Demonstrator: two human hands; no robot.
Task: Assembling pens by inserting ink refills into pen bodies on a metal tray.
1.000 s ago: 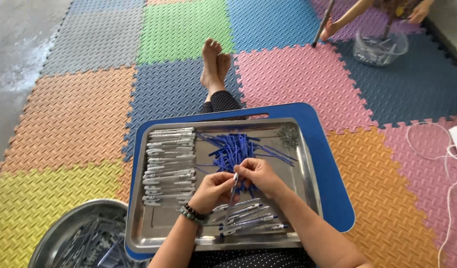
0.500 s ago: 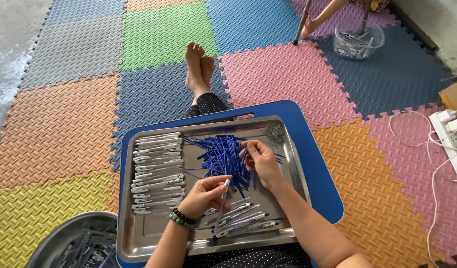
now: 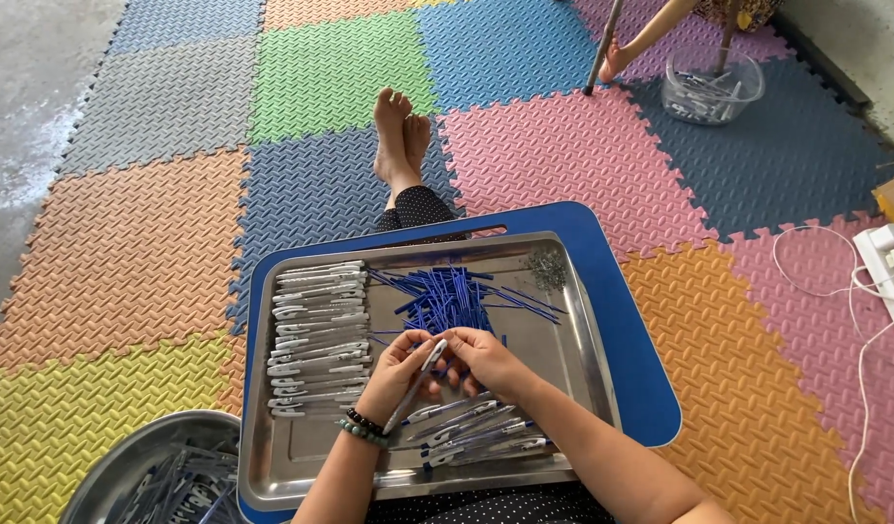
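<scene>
Two hands meet over steel tray. Left hand fingers pinched on white pen barrel, slanting down toward wrist. Right hand fingers curled at barrel's upper end; cannot tell what they hold. Barrel likely light, stiff, smooth plastic; best gripped mid-length. Just beyond fingers: blue refills. Left of fingers: white barrels row. Below: finished pens. Barrel tip hidden by fingers; basin cut off.

bare forearms, beaded bracelet — dotted dark clothing
</scene>
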